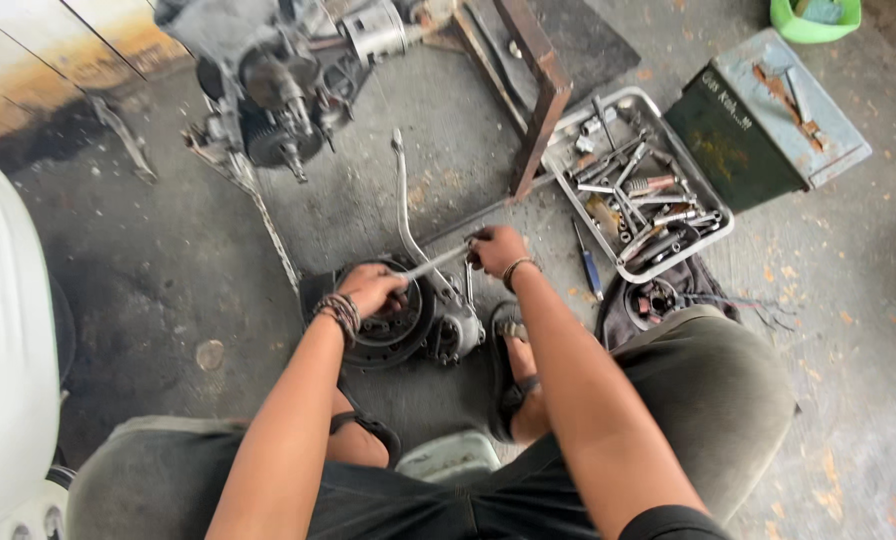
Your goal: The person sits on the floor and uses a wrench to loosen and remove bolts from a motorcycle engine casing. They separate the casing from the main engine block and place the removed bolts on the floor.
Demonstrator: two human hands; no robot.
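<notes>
Grey, oil-stained concrete floor [168,260] fills the view from my head camera, and I am seated low over it with my knees spread and sandalled feet beside the work. Between my feet lies a dark round engine cover [398,320] with a smaller metal casing joined to its right side. My left hand [373,288] rests on top of the round cover, fingers curled down onto it, pressing on it rather than gripping anything loose. My right hand [496,250] is closed tight around the handle end of a slim metal wrench [436,262], whose shaft runs from that hand down and left to the middle of the cover, just beside my left hand. A long bent metal lever [404,205] rises from the casing and points away from both hands.

Beyond my right hand, well apart, sits a pale plastic tray [636,185] crowded with sockets and wrenches. A blue-handled screwdriver [588,265] lies on the floor between that tray and my right hand. Farther right of the tray stands a dark green metal box [733,140] with its grey lid swung open. Far ahead of my left hand, a stripped engine block [278,90] stands against a wooden wall. A rusty steel frame [543,100] stands ahead of my right hand, touching the tray's near corner.
</notes>
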